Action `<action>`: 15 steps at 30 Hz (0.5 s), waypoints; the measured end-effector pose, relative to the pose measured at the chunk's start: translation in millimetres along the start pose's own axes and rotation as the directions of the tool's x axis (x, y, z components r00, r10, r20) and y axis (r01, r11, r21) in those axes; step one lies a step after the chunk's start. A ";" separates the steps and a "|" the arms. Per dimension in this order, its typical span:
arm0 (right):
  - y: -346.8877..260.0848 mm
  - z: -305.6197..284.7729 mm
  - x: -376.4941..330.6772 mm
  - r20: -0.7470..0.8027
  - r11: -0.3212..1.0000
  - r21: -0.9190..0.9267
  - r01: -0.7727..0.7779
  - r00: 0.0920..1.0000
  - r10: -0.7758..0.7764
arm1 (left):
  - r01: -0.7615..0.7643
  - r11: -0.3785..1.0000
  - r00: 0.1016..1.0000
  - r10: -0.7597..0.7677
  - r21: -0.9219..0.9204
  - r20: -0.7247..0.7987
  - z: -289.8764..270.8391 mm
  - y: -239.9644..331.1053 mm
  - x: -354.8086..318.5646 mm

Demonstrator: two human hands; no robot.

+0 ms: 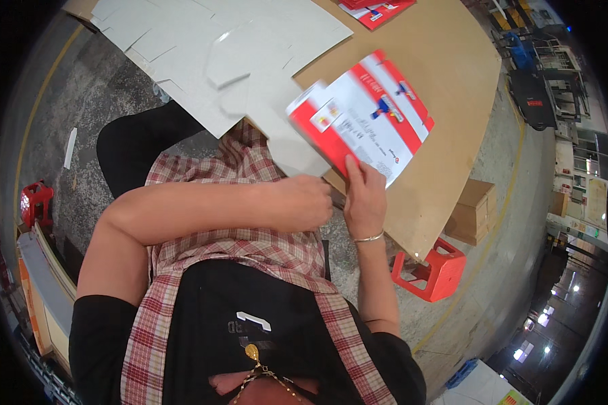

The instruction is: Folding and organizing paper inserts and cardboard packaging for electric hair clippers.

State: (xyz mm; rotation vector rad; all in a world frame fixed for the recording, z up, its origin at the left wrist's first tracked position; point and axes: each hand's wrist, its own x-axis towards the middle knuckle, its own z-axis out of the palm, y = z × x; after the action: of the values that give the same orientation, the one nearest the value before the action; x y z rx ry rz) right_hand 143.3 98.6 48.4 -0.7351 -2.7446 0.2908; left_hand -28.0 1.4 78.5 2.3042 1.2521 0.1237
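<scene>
My right hand (pixel 363 199), with a thin bracelet at the wrist, grips the near corner of a red and white printed carton (pixel 366 115) that lies tilted on the brown table (pixel 446 74). My left hand (pixel 305 201) is curled into a fist just left of the right hand, at the near edge of the pale flat cardboard sheets (pixel 230 54); whether it pinches a sheet I cannot tell. My left forearm crosses my chest over a plaid apron.
More red printed cartons (pixel 375 10) lie at the table's far edge. A red plastic stool (pixel 431 270) and a brown cardboard box (pixel 473 210) stand on the concrete floor to the right. Another red stool (pixel 35 201) stands at the far left by stacked boards.
</scene>
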 end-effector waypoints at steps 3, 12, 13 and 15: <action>-3.2 -20.1 15.6 0.321 0.996 -0.082 0.040 0.947 -0.012 | 0.598 0.798 0.742 -0.520 -0.067 0.424 -77.2 -1.0 -44.3; -1.6 27.5 13.0 0.237 0.957 -0.274 0.091 0.971 -0.025 | 0.416 0.841 0.850 -0.224 0.346 -0.477 29.4 -104.5 -80.9; 0.9 23.6 1.8 0.238 0.958 -0.270 0.092 0.971 -0.026 | 0.418 0.840 0.850 -0.227 0.346 -0.475 12.8 -94.6 -75.7; 10.5 13.8 -17.5 0.173 0.988 -0.152 -0.027 0.983 0.054 | 0.324 0.938 0.937 -0.337 0.124 0.093 -29.2 -72.3 -58.8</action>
State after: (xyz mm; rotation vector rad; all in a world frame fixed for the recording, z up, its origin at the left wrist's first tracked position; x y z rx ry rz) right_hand 158.2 96.9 28.8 -0.8416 -2.9481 0.1672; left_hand -125.6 -2.5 78.7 2.1152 1.5984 -0.1942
